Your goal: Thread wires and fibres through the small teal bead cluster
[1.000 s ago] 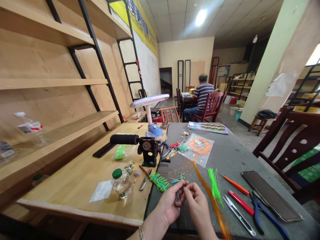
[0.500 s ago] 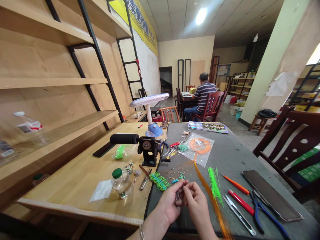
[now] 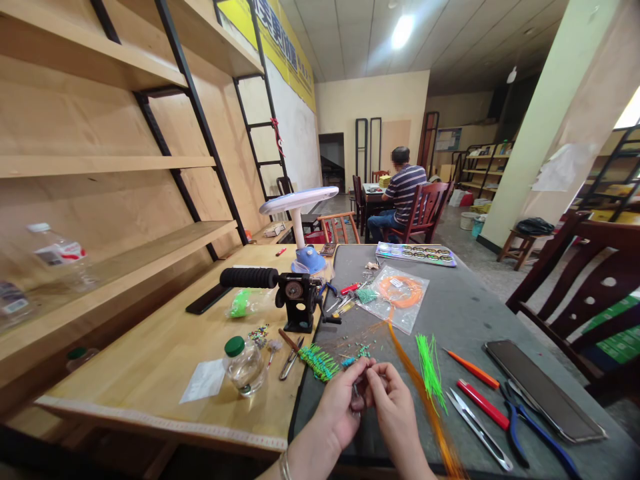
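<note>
Your left hand and right hand pinch a small dark piece between them, just above the grey worktop, between a green beaded strand and loose orange fibres

The grey-topped table carries a phone, blue-handled pliers, long snips, loose green strands & orange strands — plus a plastic bag of orange coil. The wooden table butts against it — black hand-crank tool, clear jar w/ green lid, white paper. Wooden shelf holds a clear plastic bottle.
</note>
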Tool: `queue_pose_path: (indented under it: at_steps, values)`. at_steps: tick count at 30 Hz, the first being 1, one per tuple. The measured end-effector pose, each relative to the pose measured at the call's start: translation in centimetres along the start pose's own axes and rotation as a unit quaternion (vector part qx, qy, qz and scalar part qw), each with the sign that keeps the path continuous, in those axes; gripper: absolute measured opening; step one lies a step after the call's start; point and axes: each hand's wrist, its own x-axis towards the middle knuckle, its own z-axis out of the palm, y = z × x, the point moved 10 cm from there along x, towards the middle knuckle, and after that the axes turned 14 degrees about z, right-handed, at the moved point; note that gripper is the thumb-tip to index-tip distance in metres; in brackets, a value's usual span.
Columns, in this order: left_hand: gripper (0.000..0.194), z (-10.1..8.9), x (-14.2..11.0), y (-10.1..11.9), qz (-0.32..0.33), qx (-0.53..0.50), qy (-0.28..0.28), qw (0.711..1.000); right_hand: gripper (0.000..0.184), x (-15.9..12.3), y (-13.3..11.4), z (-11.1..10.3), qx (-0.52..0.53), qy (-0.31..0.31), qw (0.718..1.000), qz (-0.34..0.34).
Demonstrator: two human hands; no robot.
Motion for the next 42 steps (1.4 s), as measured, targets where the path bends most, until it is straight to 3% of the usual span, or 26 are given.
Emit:
queue_pose_path:
  at_steps: [13, 25, 35, 42]
  values:
    - [0.028, 0.6, 0.5, 0.6, 0.043, 0.018, -0.059, 0.997, 0.039, 0.3, 0.5, -0.1, -0.013, -0.022, 1.0, -0.009]
    - [0.014, -0.5, 0.9, 0.2, 0.037, 0.03, -0.015, 0.999, 0.025, -0.5, -1.0, -0.1, -0.118, -0.016, 0.991, -0.058]
    - [0.024, 0.6, 0.7, 1.1, 0.067, 0.05, -0.039, 0.996, 0.03, 0.2, -1.3, -1.0, -0.135, 0.005, 0.988, -0.073]
    - [0.027, 0.7, 1.7, 1.5, 0.083, 0.079, -0.038, 0.993, 0.026, 0.8, -1.4, -1.5, -0.176, -0.022, 0.981, -0.073]
